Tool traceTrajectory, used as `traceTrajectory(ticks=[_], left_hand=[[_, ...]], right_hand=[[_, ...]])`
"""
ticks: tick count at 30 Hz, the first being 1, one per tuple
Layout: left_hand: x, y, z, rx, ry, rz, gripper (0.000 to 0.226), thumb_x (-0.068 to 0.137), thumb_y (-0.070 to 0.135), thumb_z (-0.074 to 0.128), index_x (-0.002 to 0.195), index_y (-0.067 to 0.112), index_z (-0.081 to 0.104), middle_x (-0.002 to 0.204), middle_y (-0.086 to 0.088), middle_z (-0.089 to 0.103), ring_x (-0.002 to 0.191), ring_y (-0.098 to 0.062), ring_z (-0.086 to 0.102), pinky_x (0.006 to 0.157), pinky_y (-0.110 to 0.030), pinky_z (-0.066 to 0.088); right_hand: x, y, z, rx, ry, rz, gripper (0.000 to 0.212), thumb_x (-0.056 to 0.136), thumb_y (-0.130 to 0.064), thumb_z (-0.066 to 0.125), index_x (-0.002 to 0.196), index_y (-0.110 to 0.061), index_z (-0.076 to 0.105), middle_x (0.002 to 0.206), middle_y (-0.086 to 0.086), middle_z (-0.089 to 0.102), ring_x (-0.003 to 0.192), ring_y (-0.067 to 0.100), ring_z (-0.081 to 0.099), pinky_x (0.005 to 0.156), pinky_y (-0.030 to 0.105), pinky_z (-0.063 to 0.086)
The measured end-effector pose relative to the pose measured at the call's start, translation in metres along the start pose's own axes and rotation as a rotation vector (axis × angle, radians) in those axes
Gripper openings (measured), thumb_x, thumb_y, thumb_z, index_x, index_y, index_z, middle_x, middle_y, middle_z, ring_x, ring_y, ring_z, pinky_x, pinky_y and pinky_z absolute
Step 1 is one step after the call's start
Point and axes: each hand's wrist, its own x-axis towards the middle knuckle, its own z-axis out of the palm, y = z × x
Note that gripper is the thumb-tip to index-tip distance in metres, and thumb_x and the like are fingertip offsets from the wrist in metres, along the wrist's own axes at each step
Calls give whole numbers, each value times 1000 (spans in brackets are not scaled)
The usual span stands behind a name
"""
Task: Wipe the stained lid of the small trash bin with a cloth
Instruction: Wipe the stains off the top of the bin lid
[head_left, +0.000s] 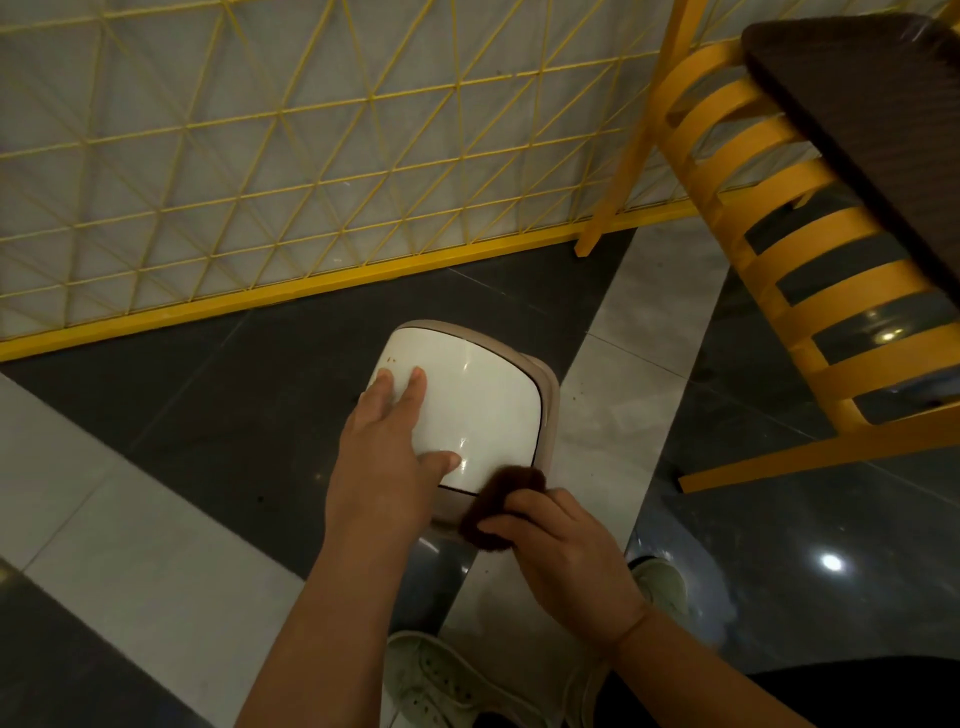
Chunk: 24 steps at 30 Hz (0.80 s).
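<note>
The small trash bin with a beige plastic body (549, 410) stands on the glossy dark and pale tiled floor (156, 519), close in front of the person and near a yellow wire-mesh fence (260, 156). Its glossy white domed lid (478, 410) faces up toward the camera, and a few small brownish specks sit at the far left corner, just beyond the fingertips.

The left hand (387, 447) lies flat and spread on the left part of the lid, fingers reaching toward the far edge and the thumb stretched along the near edge. Its grip is open, holding nothing; it seems to press down to steady the light bin so it will not slide or tip under the rubbing.

The right hand (558, 545) has its grip closed around a bunched dark brown fuzzy cloth (501, 501), fingers curled over the wad. The cloth touches the near right corner of the bin, where the white lid meets the beige rim, so the wiping appears to be under way at that edge. Bunching the cloth gives a firm pad to push with.

The specks at the far left are not yet reached, so the left hand would probably need to shift aside before the cloth can pass there.

A yellow slatted chair (779, 249) stands to the right, well apart from the bin, and pale sneakers (441, 675) show below.
</note>
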Motion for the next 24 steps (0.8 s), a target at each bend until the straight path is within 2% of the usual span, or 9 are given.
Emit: traceTrajectory(ticks=[3, 7, 11, 14, 15, 17, 19, 21, 24], left_hand=[[-1, -1, 1, 6, 18, 9, 82, 87, 29, 65, 151, 39, 14, 160, 9, 4, 147, -17, 5, 115, -41, 23], [-2, -3, 3, 1, 7, 0, 84, 86, 29, 67, 150, 39, 14, 160, 10, 3, 147, -16, 5, 115, -41, 23], [-1, -3, 2, -21, 0, 2, 86, 85, 30, 69, 151, 38, 14, 160, 10, 3, 147, -16, 5, 115, -41, 22], [-2, -2, 2, -16, -3, -5, 86, 86, 31, 68, 150, 39, 12, 160, 11, 2, 146, -16, 4, 115, -41, 23], [-3, -2, 2, -8, 1, -6, 86, 86, 31, 67, 151, 39, 11, 160, 11, 2, 146, -16, 4, 115, -41, 23], [-3, -2, 2, 11, 9, -5, 86, 87, 31, 67, 151, 39, 10, 160, 11, 1, 147, -16, 4, 115, -41, 23], [-3, -2, 2, 19, 1, -7, 86, 86, 30, 67, 151, 38, 10, 160, 11, 1, 147, -16, 4, 115, -41, 23], [-3, -2, 2, 20, -5, -9, 87, 86, 30, 67, 151, 38, 9, 160, 11, 0, 147, -17, 4, 115, -42, 24], [-2, -2, 1, 12, -11, -8, 88, 86, 30, 68, 151, 39, 9, 159, 12, 0, 147, -17, 4, 115, -43, 24]], right_hand=[[24, -23, 7, 18, 60, -20, 33, 84, -12, 56, 116, -16, 64, 108, 3, 65, 85, 15, 52, 72, 21, 44], [8, -9, 9, 9, -12, -60, 44, 79, -13, 66, 121, -23, 57, 115, 0, 57, 90, 15, 52, 72, 22, 48], [-22, 23, 4, 8, -11, 80, 25, 82, -18, 54, 102, -26, 66, 107, -1, 62, 89, 13, 51, 66, 27, 53], [-20, 15, 12, 197, 132, 462, 30, 85, -14, 57, 109, -31, 63, 112, -6, 60, 102, 8, 51, 88, 23, 49], [-15, 6, 15, 229, 146, 514, 31, 86, -18, 55, 114, -29, 61, 115, -6, 60, 106, 6, 49, 96, 19, 43], [-7, -8, 18, 234, 103, 480, 34, 87, -27, 49, 120, -26, 60, 116, -12, 55, 109, -1, 43, 100, 9, 33], [-10, -8, 16, 236, 52, 414, 35, 87, -27, 47, 121, -28, 57, 116, -13, 53, 108, -2, 42, 100, 6, 30], [-16, 6, 14, 242, 60, 444, 34, 89, -21, 52, 122, -29, 57, 117, -7, 58, 110, 4, 46, 99, 15, 38], [4, 31, 17, 281, 158, 658, 32, 92, -9, 57, 120, -21, 62, 122, 0, 58, 113, 13, 52, 102, 32, 44]])
